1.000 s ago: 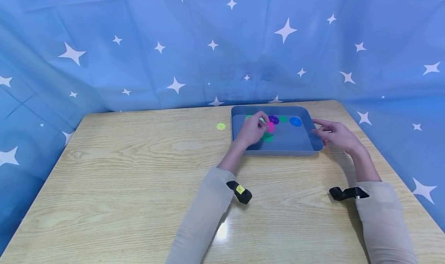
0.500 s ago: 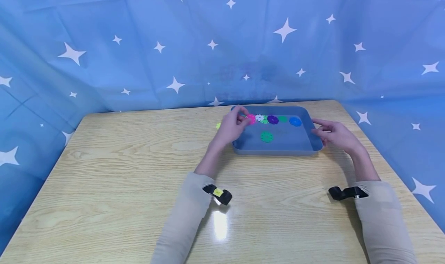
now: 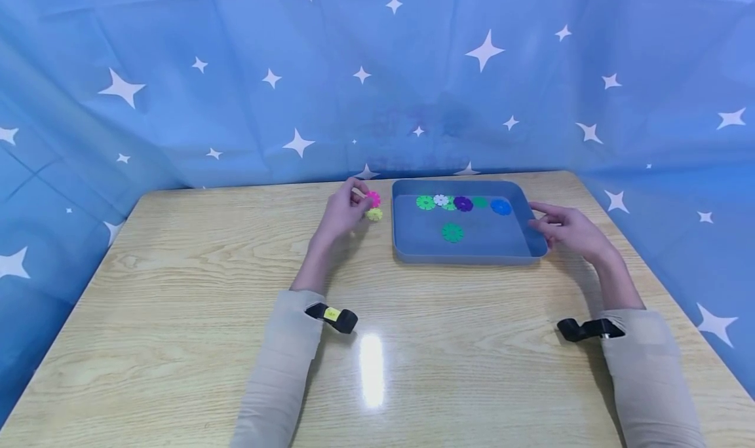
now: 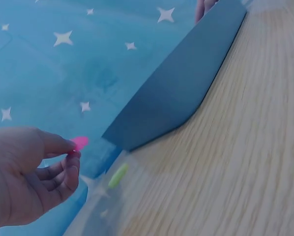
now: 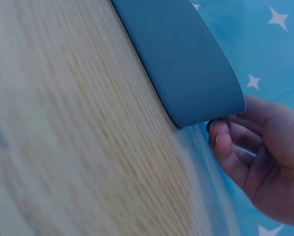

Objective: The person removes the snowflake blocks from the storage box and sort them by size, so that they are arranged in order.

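Pink disc [image 3: 374, 199], thin and notched like a flower, is pinched between the thumb and fingers of your left grip [image 3: 344, 210], raised near the counter's far edge, to the left of the tray. Your counter [image 3: 206, 343] is pale wood with fine wavy grain, and a patch of light [image 3: 371, 369] gleams on its glossy surface. Creased blue cloth [image 3: 236, 42], printed with white four-pointed stars, hangs behind it and along both sides. Just below the disc you hold, a yellow-green disc [image 3: 375, 215] lies on the wood. The tray [image 3: 489, 242] is a shallow, smooth, blue-grey rectangle with rounded corners; your right grip [image 3: 575, 230] holds its right end wall. Inside, green, white, purple and blue discs line the far side, some overlapping, while a single green disc [image 3: 453, 232] lies nearer you. Beige sleeves [image 3: 274, 363] cover both your forearms.
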`<state>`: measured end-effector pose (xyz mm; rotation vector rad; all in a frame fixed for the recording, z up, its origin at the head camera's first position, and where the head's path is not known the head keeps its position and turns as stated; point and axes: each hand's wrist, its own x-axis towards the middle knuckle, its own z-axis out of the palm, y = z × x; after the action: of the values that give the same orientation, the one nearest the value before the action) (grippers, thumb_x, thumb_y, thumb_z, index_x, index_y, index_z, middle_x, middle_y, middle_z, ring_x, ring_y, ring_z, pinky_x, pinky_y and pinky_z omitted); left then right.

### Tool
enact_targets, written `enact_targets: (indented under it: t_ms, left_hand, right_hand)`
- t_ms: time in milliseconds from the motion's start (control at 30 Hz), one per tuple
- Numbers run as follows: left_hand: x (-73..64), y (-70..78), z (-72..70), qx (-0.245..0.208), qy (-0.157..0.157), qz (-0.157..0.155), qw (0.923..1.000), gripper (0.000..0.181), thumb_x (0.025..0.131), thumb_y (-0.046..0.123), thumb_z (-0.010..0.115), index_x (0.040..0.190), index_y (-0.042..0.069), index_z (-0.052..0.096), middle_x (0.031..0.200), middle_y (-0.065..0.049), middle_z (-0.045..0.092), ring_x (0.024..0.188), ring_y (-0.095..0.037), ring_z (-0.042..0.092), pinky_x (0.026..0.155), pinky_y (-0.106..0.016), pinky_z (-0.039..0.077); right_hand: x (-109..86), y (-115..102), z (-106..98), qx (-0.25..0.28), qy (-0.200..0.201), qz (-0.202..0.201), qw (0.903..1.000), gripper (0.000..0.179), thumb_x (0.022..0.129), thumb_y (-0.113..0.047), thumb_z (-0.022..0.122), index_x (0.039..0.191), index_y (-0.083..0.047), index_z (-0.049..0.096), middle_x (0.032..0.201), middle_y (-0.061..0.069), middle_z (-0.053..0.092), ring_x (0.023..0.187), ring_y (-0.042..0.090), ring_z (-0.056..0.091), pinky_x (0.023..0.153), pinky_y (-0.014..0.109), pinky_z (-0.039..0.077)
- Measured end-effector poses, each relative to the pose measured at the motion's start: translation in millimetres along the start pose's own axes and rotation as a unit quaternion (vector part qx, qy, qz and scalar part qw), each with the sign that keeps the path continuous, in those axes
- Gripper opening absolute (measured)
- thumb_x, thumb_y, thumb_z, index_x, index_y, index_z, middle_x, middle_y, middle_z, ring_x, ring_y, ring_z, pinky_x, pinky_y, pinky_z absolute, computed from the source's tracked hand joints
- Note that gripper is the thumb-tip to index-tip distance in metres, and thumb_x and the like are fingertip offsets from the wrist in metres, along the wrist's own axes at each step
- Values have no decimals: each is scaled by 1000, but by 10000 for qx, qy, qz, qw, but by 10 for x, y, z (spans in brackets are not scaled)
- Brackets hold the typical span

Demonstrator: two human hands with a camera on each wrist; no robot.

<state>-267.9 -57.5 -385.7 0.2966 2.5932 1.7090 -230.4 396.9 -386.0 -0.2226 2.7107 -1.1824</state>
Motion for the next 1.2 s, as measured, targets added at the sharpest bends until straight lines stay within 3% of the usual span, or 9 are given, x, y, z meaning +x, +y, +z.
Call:
enact_targets:
  t_ms: [367, 767, 1033, 1200]
  left_hand:
    - [-15, -225, -99, 732, 48, -645, 9952, 13, 101, 12, 61, 112, 5, 58, 76, -6, 52, 66, -17, 46, 63, -28, 40]
    - [-8, -256, -66, 1210, 168, -797, 9893, 17, 101, 13, 62, 114, 2, 62, 84, -10, 60, 73, -20, 52, 65, -28, 42]
    - [13, -280, -41, 1288, 268, -827, 9878, 19, 100, 12, 63, 114, 0, 63, 95, -13, 64, 82, -23, 55, 74, -33, 47]
    - [17, -278, -33, 1163, 314, -852, 9890, 19, 100, 13, 62, 115, 1, 62, 94, -13, 64, 82, -23, 56, 73, -33, 47]
  right_hand:
    - [-18, -17, 4, 1, -35, -83, 10000, 62, 105, -29, 57, 157, -5, 34, 84, 14, 61, 62, 29, 57, 64, 34, 47]
    - [-7, -30, -6, -50, -47, 103, 9999, 62, 105, -32, 57, 158, -10, 33, 86, 13, 60, 65, 30, 58, 66, 34, 48]
    - [-11, -21, -5, -46, -21, 118, 9999, 62, 105, -32, 57, 158, -10, 34, 87, 13, 60, 64, 30, 58, 66, 34, 48]
    - [-19, -27, -5, -46, -5, 100, 9999, 62, 105, -32, 57, 158, -10, 34, 88, 14, 61, 64, 30, 58, 65, 34, 48]
